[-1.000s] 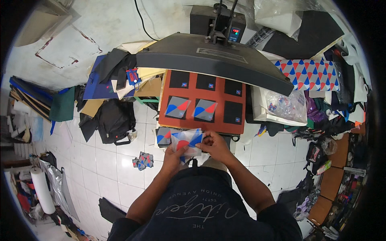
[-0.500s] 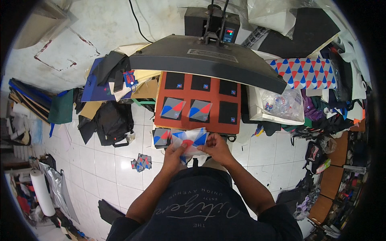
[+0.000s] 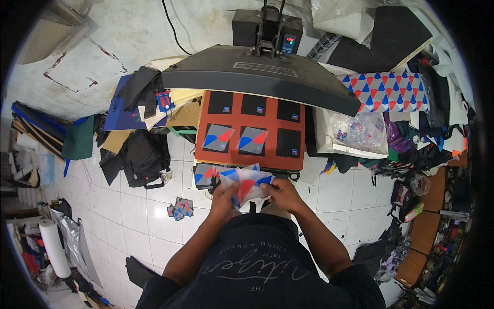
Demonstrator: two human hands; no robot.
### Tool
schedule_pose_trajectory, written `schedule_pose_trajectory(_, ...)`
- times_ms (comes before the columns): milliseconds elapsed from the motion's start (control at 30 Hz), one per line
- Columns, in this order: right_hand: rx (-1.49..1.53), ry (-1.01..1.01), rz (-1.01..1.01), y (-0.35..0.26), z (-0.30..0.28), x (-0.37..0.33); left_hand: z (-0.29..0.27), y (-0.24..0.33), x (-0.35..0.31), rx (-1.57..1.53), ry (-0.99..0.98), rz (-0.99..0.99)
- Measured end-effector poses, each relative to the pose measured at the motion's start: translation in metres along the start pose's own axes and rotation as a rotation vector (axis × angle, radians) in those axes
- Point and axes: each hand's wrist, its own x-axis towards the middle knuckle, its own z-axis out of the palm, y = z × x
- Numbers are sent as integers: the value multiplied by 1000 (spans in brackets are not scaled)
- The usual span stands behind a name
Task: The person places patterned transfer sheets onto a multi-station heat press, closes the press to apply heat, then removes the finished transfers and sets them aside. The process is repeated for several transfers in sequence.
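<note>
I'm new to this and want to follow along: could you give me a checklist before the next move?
Left hand gripping the translucent film printed in blue and red: ok.
Right hand gripping its other side: ok.
Wide dark-grey metal press plate raised off the flat orange-red pad: ok.
Flat black squares set in two rows of three: ok.
Grey, blue and red printed pieces on every square: not ok, two of six only.
Plate hot: cannot tell.

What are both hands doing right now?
Left hand: closed, holding the left side of the patterned sheets.
Right hand: closed, holding their right side.
</note>
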Motion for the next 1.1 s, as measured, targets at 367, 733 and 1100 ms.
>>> schedule_pose_trajectory(367, -19, 56, -111, -4, -7, -10, 3, -2, -2, 129, -31, 27)
schedule_pose_trajectory(733, -134, -1, -69, 2, -12, -5, 3, -2, -5, 113, -21, -9)
schedule_pose_trajectory(1100, 172, 105, 41, -6, -26, -14, 6, 4, -9, 166, 47, 117)
